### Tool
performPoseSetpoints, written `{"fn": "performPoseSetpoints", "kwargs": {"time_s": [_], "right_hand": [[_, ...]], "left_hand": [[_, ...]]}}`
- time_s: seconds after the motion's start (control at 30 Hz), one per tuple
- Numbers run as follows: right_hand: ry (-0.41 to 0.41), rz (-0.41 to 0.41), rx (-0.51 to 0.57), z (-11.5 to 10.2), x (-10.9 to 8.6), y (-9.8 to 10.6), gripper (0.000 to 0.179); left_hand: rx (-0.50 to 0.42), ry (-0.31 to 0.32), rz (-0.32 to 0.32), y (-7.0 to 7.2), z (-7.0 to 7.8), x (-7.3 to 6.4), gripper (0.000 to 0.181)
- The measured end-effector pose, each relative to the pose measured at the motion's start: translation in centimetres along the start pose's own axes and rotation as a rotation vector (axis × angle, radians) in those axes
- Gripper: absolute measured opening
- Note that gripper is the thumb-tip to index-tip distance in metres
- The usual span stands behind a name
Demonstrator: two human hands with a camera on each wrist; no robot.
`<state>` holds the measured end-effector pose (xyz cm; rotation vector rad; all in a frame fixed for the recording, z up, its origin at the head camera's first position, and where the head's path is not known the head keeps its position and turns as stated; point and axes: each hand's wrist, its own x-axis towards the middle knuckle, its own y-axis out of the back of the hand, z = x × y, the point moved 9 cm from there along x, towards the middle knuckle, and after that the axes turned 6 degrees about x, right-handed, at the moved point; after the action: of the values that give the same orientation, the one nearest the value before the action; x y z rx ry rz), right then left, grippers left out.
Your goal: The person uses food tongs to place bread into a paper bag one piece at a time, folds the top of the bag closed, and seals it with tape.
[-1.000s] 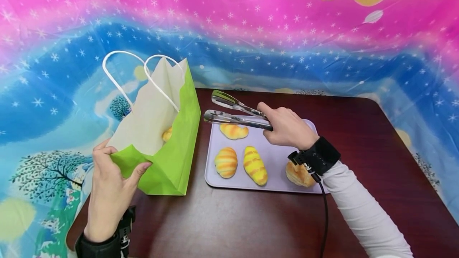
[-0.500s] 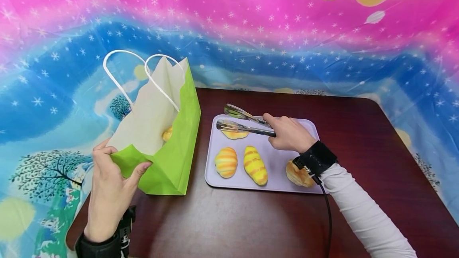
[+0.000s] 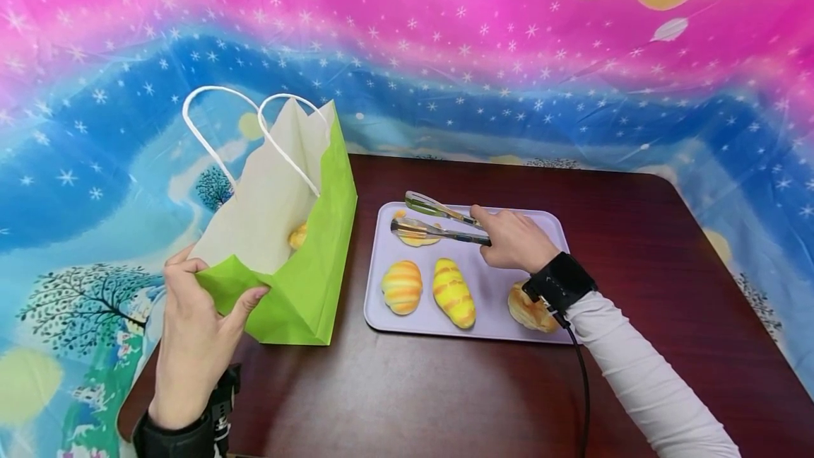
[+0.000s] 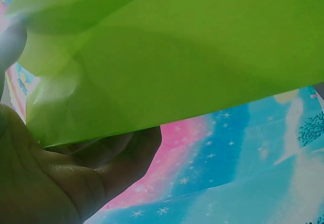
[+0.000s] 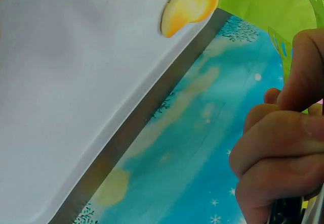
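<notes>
My left hand [image 3: 198, 324] pinches the near top corner of a green paper bag [image 3: 318, 281], thumb on the outside, holding its mouth wide. Inside the bag, part of a yellow bun [image 3: 297, 236] shows. In my right hand [image 3: 518, 237] I grip metal tongs [image 3: 439, 230], their jaws apart and pointing left. The tongs hover over a curved yellow roll [image 3: 416, 239] at the tray's back left and partly hide it; whether they touch it I cannot tell. The right wrist view shows this roll [image 5: 191, 7] near the tray's corner, with curled fingers [image 5: 278, 143] at right.
On the lilac tray [image 3: 490, 324] also lie a striped bun [image 3: 402, 288], a long yellow bread [image 3: 454, 294] and a browned pastry [image 3: 531, 307] near my right wrist. White rope handles [image 3: 210, 140] rise from the bag. A patterned cloth hangs behind the dark table [image 3: 407, 387].
My right hand has carried the tongs right and toward me, from beside the bag to over the curved roll. My left hand keeps its place on the bag.
</notes>
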<state>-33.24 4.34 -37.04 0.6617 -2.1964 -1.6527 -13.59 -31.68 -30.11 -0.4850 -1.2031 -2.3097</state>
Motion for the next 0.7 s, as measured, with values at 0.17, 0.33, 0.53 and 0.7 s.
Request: {"fn": "performPoseSetpoints", "kwargs": {"time_s": [0.17, 0.33, 0.53, 0.7], "right_hand": [[-0.002, 0.000, -0.018, 0.1, 0.2, -0.3, 0.045], [-0.019, -0.013, -0.028, 0.4, 0.3, -0.7, 0.043], [-0.019, 0.000, -0.043, 0.4, 0.4, -0.7, 0.039], [-0.025, -0.022, -0.043, 0.6, 0.5, -1.1, 0.041]], "left_hand": [[0.004, -0.007, 0.000, 0.1, -0.1, 0.0, 0.066], [0.008, -0.020, -0.002, 0.1, -0.1, 0.0, 0.066], [0.003, -0.050, -0.001, 0.0, -0.1, 0.0, 0.071], [-0.006, -0.044, -0.002, 0.0, -0.3, -0.1, 0.072]]}}
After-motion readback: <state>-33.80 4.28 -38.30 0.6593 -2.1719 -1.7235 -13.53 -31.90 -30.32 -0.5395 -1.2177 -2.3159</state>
